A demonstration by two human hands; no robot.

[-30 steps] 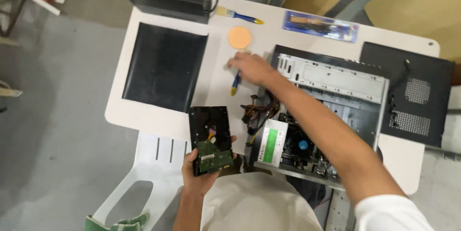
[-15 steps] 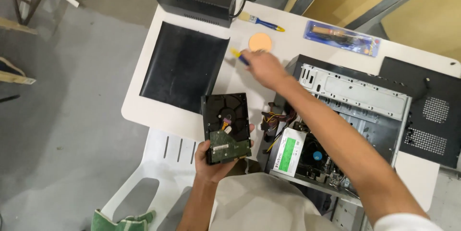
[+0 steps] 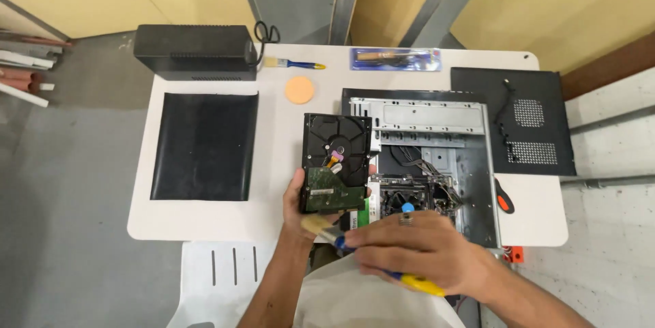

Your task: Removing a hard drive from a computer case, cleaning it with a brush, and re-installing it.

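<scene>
My left hand (image 3: 299, 206) holds a black hard drive (image 3: 336, 157) with a green circuit board on its near end, lifted above the white table (image 3: 205, 219). My right hand (image 3: 419, 249) is closed on a small paintbrush (image 3: 324, 227) with a blue and yellow handle. Its pale bristles sit at the drive's near edge. Just right of the drive lies an open desktop computer case (image 3: 437, 157), with its fan and cables showing.
A black panel (image 3: 203, 145) lies at the table's left and a black box (image 3: 194, 52) at the far left. An orange round pad (image 3: 299, 89), a second brush (image 3: 293, 63), a packaged tool (image 3: 396, 59), a black side cover (image 3: 522, 120) and a screwdriver handle (image 3: 503, 196) are also on the table.
My right hand picked the brush up from the far side of the table and drew it back to the drive's near edge. My left hand raised the drive. The camera view shifted right.
</scene>
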